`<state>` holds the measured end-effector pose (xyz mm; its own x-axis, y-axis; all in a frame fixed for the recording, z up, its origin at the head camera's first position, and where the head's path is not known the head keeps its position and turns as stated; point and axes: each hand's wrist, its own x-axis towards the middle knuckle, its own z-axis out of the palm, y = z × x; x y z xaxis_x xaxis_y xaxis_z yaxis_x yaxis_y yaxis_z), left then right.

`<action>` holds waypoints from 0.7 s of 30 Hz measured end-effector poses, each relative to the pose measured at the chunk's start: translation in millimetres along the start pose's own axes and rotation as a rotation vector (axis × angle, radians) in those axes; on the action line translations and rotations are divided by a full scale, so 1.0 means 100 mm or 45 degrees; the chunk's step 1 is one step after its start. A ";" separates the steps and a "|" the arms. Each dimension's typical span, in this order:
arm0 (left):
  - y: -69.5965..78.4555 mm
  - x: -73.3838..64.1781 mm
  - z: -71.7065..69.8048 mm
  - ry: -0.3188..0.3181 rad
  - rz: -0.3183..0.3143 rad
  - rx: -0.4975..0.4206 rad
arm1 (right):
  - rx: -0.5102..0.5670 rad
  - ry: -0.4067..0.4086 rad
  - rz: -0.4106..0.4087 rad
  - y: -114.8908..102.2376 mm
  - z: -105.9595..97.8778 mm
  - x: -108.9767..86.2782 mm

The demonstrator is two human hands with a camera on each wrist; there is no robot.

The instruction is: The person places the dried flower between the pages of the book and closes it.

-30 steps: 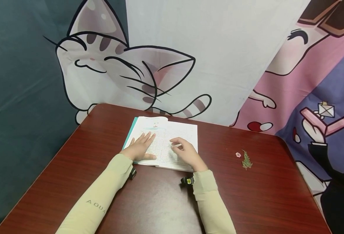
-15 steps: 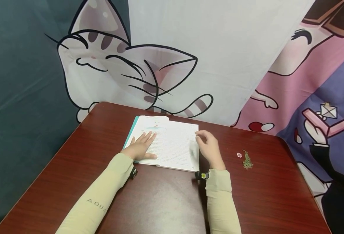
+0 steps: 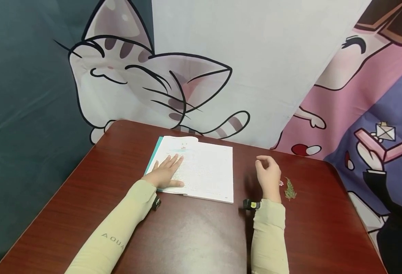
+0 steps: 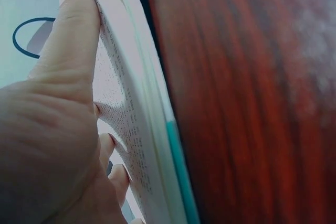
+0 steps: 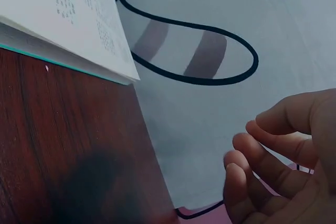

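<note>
An open book (image 3: 212,172) with a teal cover lies on the table. My left hand (image 3: 164,176) rests flat on its left page, fingers spread. The left wrist view shows the thumb (image 4: 71,40) along the printed page (image 4: 123,114). Over the table, right of the book, is my right hand (image 3: 270,176), with nothing seen in it. Its fingers (image 5: 273,163) are loosely bent in the right wrist view, thumb tip close to the index finger. Just beyond its wrist side lie a small pink flower (image 3: 281,183), partly covered by the hand, and a flat green sprig (image 3: 289,189).
The dark red wooden table (image 3: 201,236) reaches back to a cloth backdrop (image 3: 204,34) with a printed cat. A dark shape (image 3: 396,243) stands at the right edge. Both wrists carry small black cameras.
My right hand has moved right from above the book's right page, off the book, to beside the flower and sprig. The left hand has stayed on the left page.
</note>
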<state>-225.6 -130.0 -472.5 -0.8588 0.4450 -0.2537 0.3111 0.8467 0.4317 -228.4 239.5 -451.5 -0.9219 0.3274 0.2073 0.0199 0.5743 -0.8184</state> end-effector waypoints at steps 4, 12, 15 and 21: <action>0.01 -0.01 -0.01 -0.013 -0.008 0.004 | -0.047 -0.077 -0.019 0.07 -0.04 0.01; 0.02 -0.01 -0.01 -0.017 -0.031 0.007 | -0.270 -0.234 -0.208 0.30 -0.28 0.16; 0.02 -0.01 -0.01 -0.017 -0.024 0.010 | -0.357 -0.307 -0.295 0.40 -0.42 0.23; 0.02 -0.01 -0.01 -0.014 -0.021 -0.005 | -0.495 -0.453 -0.380 0.56 -0.73 0.37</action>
<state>-224.4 -128.7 -470.7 -0.8595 0.4340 -0.2701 0.2953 0.8528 0.4307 -232.8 338.8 -450.4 -0.9809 -0.1228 0.1510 -0.1815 0.8566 -0.4829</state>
